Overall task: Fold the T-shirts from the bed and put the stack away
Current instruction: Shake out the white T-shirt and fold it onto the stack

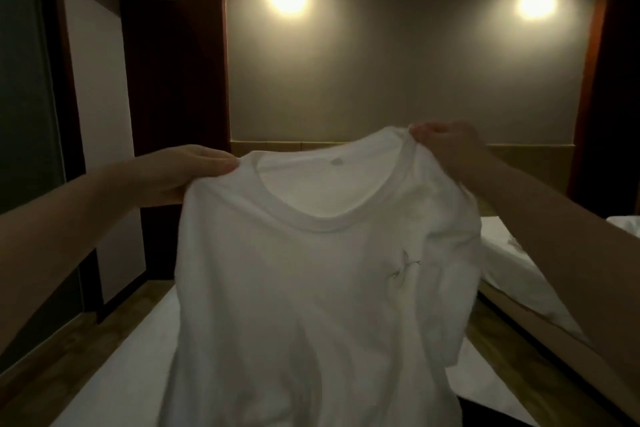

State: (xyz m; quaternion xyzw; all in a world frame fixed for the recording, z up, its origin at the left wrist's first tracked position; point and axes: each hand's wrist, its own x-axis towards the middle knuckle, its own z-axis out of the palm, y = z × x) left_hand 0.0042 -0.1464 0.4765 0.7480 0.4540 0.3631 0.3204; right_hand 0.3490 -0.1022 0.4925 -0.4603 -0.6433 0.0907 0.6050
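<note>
Nearest the viewer, below both hands, a white bed (117, 378) runs along the bottom of the view. A white T-shirt (311, 295) hangs in the air above it, its front facing the viewer and its round collar at the top.

The left hand (194, 170) pinches the shoulder of the shirt just left of the collar, thumb pressed against the fingers. The right hand (446, 146) grips the opposite shoulder slightly higher, fingers curled into the cloth, so the collar line tilts.

The fabric looks thin, soft and very light. It sags between the two hands and falls in loose ripples, so it will likely not keep any shape until it lies flat. The shoulder seams, where the hands already hold it, seem the best places to grip, since they let the body hang straight for laying down.

The hem is cut off by the bottom edge. Below the right hand the shirt bunches, and the sleeves cannot be clearly made out. A small dark mark sits on the chest, too faint to read.

Beyond the right forearm lies more white cloth (502, 253); in the dim light it may be another T-shirt or bedding. No folded stack is in view. Farthest off, past both hands, is a grey wall (398, 73) with glowing lamps.
</note>
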